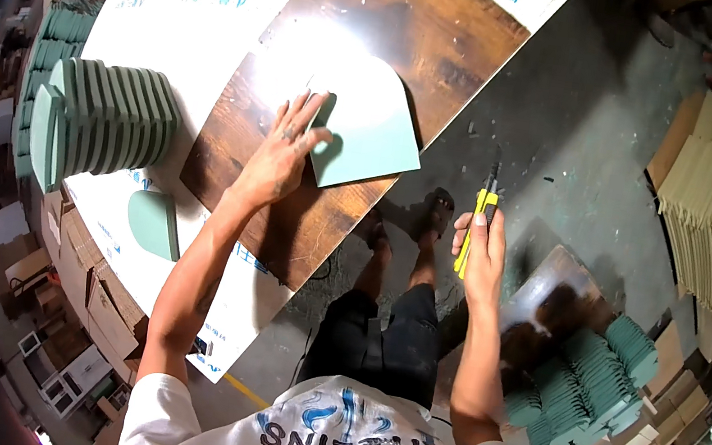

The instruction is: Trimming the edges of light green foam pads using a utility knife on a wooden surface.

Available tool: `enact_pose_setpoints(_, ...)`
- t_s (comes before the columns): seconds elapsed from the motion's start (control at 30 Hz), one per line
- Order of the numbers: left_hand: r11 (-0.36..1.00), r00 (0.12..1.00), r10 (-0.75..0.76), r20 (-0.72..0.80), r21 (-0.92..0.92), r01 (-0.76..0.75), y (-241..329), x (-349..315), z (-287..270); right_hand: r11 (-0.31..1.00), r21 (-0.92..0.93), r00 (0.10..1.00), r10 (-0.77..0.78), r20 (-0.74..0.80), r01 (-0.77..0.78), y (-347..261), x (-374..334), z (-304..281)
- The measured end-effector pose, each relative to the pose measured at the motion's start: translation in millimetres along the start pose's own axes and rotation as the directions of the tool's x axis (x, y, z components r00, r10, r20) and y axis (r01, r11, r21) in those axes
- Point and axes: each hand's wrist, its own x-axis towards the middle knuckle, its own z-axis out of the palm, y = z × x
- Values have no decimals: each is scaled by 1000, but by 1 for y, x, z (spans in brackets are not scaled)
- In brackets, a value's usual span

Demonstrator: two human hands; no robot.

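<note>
Right hand: the right hand (pixel 482 257) is curled shut around a yellow utility knife (pixel 476 222), thumb laid along its handle, blade end pointing away; it hangs over the concrete floor (pixel 586 137), off the table's near edge.
Left hand: the left hand (pixel 282 150) lies flat with fingers spread, pressing on the wood board (pixel 385 17) and the left edge of a pale green panel (pixel 368 124) (one end rounded).
Panel: it rests on the board near the table's right edge, its lower corner close to that edge.
Room: bare brown board lies beyond and left of the panel.
Left side: a single green piece (pixel 154 223) lies on the white sheet (pixel 195 9); farther off, a stack of green panels (pixel 106 125) stands on edge.
</note>
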Motion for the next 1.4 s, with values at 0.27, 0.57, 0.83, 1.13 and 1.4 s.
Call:
enact_pose_setpoints(0.27,886,732,-423,-534,-74,458,49,80,41,520,-730,868,-453,204,443,-9,-14,33)
enact_pose_setpoints(0.57,807,705,-539,-461,-45,588,56,79,66,179,-899,814,-522,257,399,15,-25,10)
enact_pose_setpoints(0.83,819,706,-494,-507,2,574,51,75,67,1,-877,692,-614,379,481,16,-7,-5)
enact_pose_setpoints(1.13,859,786,-385,-484,123,497,42,65,66,-38,-862,719,-535,444,505,0,10,-8)
enact_pose_setpoints(1.4,839,807,-433,-401,147,524,52,68,58,-12,-832,706,-521,479,555,-10,40,2)
